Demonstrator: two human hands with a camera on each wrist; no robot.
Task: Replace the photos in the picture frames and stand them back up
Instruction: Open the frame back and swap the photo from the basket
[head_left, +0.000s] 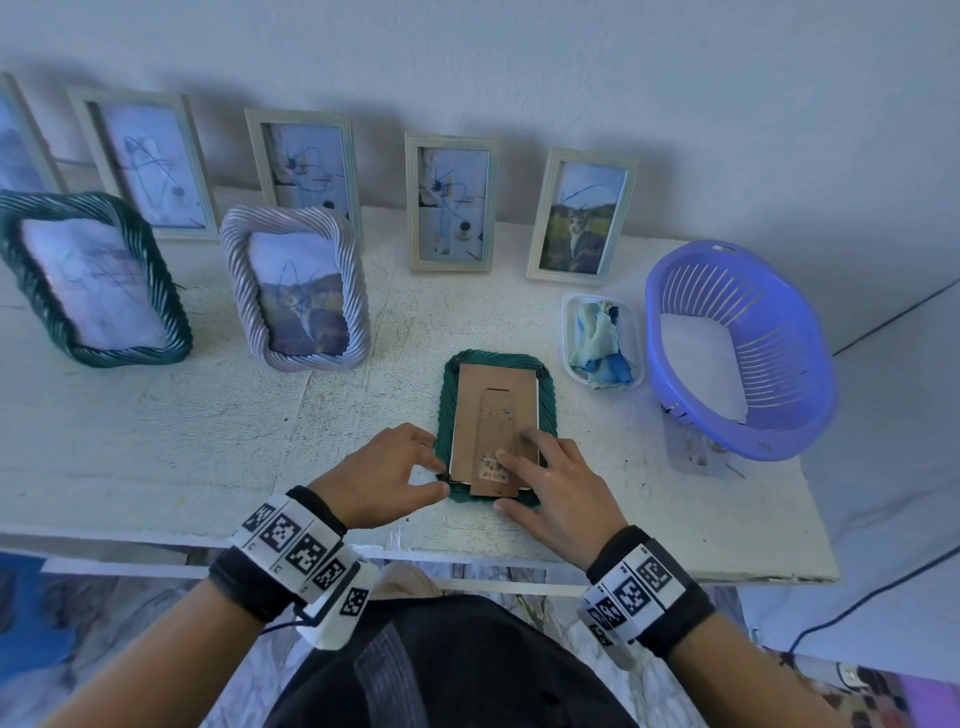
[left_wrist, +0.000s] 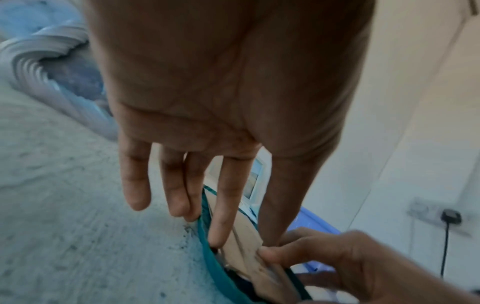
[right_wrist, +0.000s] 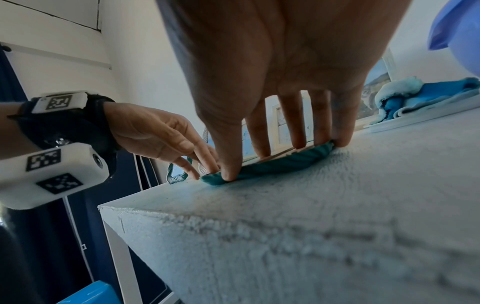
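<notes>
A green twisted-rim picture frame (head_left: 448, 415) lies face down near the table's front edge, its brown cardboard backing (head_left: 493, 410) with the stand flap facing up. My left hand (head_left: 434, 475) touches the frame's lower left corner with straight fingers, the index fingertip (left_wrist: 215, 236) on the rim (left_wrist: 207, 259). My right hand (head_left: 524, 480) presses flat fingers (right_wrist: 298, 133) on the backing and the right rim, with its thumb at the near edge of the frame (right_wrist: 275, 166). The photo inside is hidden.
Several pale frames lean on the wall at the back, one with a cat photo (head_left: 582, 218). A green frame (head_left: 93, 280) and a lilac frame (head_left: 298, 288) stand at the left. At the right are a clear tub with a cloth (head_left: 602, 338) and a purple basket (head_left: 737, 353).
</notes>
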